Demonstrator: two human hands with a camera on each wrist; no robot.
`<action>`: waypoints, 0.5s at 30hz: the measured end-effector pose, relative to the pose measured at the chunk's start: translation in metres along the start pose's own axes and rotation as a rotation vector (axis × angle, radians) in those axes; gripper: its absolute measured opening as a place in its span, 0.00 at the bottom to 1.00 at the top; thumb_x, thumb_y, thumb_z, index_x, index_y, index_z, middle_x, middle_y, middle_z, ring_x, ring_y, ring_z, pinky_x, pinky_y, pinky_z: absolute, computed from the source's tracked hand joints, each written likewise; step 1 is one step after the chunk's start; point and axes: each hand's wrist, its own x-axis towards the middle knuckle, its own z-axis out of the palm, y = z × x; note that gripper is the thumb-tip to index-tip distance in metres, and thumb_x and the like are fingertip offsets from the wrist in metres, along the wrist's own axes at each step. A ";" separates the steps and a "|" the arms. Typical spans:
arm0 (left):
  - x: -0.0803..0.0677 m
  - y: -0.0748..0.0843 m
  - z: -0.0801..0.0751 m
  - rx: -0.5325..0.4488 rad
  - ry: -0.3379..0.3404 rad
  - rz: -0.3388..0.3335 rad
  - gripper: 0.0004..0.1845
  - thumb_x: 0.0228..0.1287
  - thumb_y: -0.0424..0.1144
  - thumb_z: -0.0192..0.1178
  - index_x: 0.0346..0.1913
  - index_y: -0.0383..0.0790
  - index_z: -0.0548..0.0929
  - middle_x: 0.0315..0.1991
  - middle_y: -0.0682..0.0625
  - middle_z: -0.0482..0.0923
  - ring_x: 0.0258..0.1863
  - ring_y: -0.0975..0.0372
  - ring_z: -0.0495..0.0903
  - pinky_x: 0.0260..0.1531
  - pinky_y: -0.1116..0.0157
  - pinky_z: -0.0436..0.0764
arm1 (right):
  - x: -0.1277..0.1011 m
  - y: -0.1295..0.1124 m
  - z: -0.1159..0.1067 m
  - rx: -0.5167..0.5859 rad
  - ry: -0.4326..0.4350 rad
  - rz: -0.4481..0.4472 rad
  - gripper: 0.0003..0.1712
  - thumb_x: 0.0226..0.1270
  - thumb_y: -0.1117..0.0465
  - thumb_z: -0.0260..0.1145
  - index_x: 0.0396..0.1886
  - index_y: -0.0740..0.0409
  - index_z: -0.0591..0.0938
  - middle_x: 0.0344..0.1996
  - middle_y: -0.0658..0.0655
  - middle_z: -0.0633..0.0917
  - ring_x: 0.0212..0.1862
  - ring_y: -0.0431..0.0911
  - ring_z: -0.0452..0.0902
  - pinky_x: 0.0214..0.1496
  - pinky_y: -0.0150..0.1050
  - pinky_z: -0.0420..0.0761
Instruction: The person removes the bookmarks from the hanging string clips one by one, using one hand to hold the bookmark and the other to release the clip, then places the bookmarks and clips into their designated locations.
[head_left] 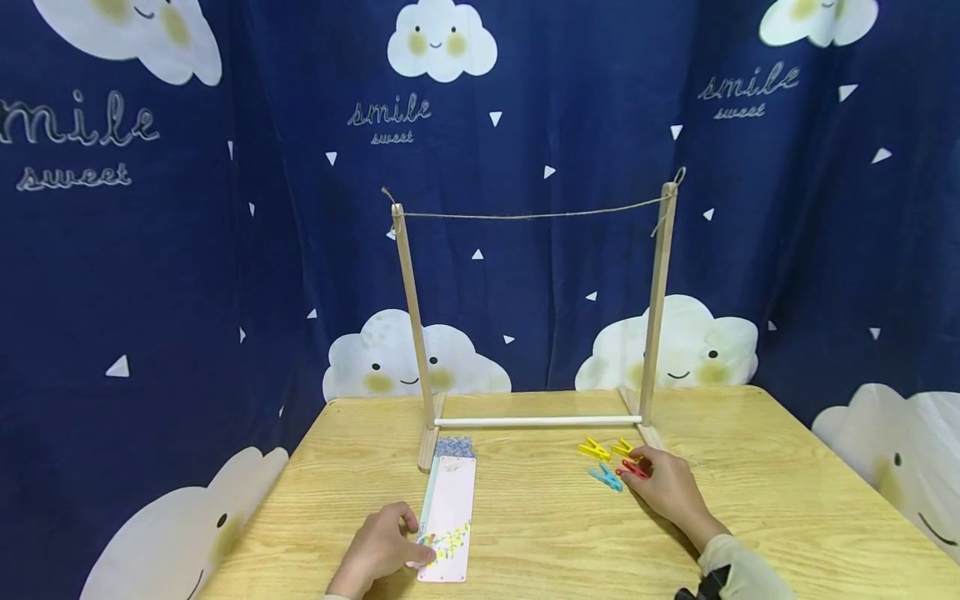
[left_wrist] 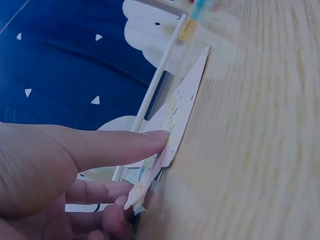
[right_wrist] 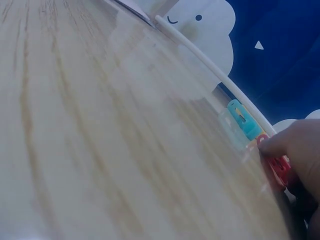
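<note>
The left hand [head_left: 378, 546] pinches the near end of a pale patterned card [head_left: 450, 517], thumb on top and fingers curled beneath, lifting that edge slightly off the wooden table [head_left: 540, 533]. The right hand [head_left: 671, 487] closes its fingertips on a red clothespin [head_left: 633, 470] lying beside a blue clothespin [head_left: 604, 477] and two yellow clothespins [head_left: 607, 450]. All lie near the base of a wooden stand [head_left: 536, 421] strung with a cord [head_left: 532, 216].

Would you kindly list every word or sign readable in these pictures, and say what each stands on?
"smile sweet": printed in white on the blue curtain, readable three times, at left, centre and right.
The paper strip under the left hand shows only coloured specks; no words readable.
The clothes pegs bear no readable writing.
</note>
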 end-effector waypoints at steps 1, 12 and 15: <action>0.000 0.000 0.000 0.001 0.003 0.000 0.22 0.46 0.37 0.83 0.35 0.38 0.77 0.25 0.50 0.71 0.23 0.59 0.68 0.22 0.64 0.67 | 0.000 0.000 0.000 0.001 -0.001 0.001 0.21 0.56 0.58 0.81 0.46 0.64 0.87 0.26 0.49 0.81 0.29 0.44 0.75 0.31 0.45 0.77; -0.002 0.002 0.000 0.007 -0.005 0.015 0.22 0.46 0.38 0.82 0.35 0.39 0.77 0.25 0.50 0.72 0.22 0.60 0.69 0.21 0.65 0.68 | 0.000 -0.001 -0.002 0.022 -0.007 0.052 0.22 0.60 0.55 0.80 0.49 0.63 0.87 0.29 0.51 0.84 0.33 0.46 0.79 0.35 0.48 0.80; -0.001 0.003 0.001 0.034 0.017 0.033 0.20 0.51 0.41 0.80 0.36 0.39 0.77 0.25 0.50 0.71 0.21 0.60 0.68 0.20 0.65 0.68 | 0.000 -0.004 -0.004 0.058 0.048 0.070 0.20 0.62 0.58 0.78 0.50 0.64 0.87 0.30 0.51 0.83 0.29 0.45 0.76 0.32 0.46 0.77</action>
